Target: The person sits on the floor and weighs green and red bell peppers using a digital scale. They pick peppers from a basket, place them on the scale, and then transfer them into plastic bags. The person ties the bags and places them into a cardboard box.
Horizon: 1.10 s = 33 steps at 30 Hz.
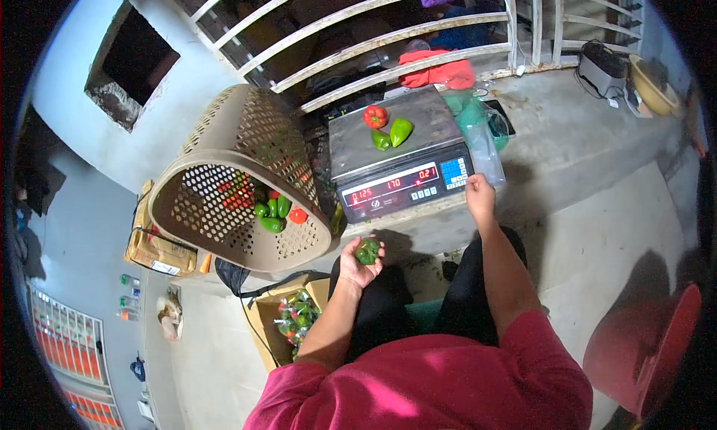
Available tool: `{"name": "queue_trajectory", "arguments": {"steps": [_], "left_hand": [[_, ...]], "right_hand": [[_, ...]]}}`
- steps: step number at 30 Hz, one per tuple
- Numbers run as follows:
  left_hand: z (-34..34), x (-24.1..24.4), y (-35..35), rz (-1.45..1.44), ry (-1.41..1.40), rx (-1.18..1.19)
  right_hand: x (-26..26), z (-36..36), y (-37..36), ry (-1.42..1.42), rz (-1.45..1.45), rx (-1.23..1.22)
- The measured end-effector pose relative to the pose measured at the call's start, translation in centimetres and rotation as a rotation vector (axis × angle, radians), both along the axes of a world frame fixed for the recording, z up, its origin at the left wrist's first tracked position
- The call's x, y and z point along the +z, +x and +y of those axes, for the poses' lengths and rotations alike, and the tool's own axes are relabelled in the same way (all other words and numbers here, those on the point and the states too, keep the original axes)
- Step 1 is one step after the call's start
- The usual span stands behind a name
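My left hand [361, 263] holds a dark green bell pepper [367, 252] in its palm, in front of the digital scale [372, 204]. One red bell pepper [375, 117] and two green peppers [400, 132] lie on the scale's metal platform [428, 108]. Red digits glow on its display. My right hand [480, 196] is at the scale's front right corner, beside the keypad, with fingers curled; whether it grips anything is hidden. Clear plastic bags [485, 152] lie along that side. Left of the scale, a tipped beige plastic basket [235, 256] holds several green and red peppers [273, 208].
A cardboard box [255, 323] of bagged peppers [299, 316] stands by my left forearm. A phone [500, 118] lies behind the bags. White metal bars [392, 40] run behind the ledge. A red plastic chair [638, 351] is at right; a cat [169, 313] lies at left.
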<state>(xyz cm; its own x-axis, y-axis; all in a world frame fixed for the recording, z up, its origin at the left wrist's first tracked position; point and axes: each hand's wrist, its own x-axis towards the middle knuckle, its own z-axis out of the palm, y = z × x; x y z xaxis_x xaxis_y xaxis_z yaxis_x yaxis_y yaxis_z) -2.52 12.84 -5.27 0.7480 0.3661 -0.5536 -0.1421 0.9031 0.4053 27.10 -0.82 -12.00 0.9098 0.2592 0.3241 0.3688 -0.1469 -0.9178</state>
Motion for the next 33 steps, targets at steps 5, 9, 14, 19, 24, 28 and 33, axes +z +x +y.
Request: {"name": "queue_trajectory", "arguments": {"steps": [5,9,14,19,24,28,33], "left_hand": [[0.4,0.0,-2.2,-0.205,-0.142,0.054],[1.4,1.2,-4.3,-0.155,-0.234,0.225],[8.1,1.2,-8.8,-0.007,-0.237,0.467],[12.1,7.4,-7.0,-0.041,0.178,0.771],[7.8,5.0,-5.9,0.205,0.634,0.776],[1.0,0.1,-4.7,0.428,1.012,0.594],[1.8,0.0,-3.9,0.342,1.143,0.483]], "right_hand": [[0.0,-0.1,0.2,-0.022,0.037,0.003],[0.2,0.1,0.2,0.008,-0.033,-0.033],[-0.3,0.4,0.2,-0.058,0.017,-0.005],[1.3,-0.5,0.4,-0.234,0.0,-0.017],[-0.5,-1.3,1.3,-0.328,-0.05,-0.011],[2.4,-2.2,0.5,-0.418,0.084,-0.007],[1.9,-2.7,0.9,-0.382,0.087,0.021]]}}
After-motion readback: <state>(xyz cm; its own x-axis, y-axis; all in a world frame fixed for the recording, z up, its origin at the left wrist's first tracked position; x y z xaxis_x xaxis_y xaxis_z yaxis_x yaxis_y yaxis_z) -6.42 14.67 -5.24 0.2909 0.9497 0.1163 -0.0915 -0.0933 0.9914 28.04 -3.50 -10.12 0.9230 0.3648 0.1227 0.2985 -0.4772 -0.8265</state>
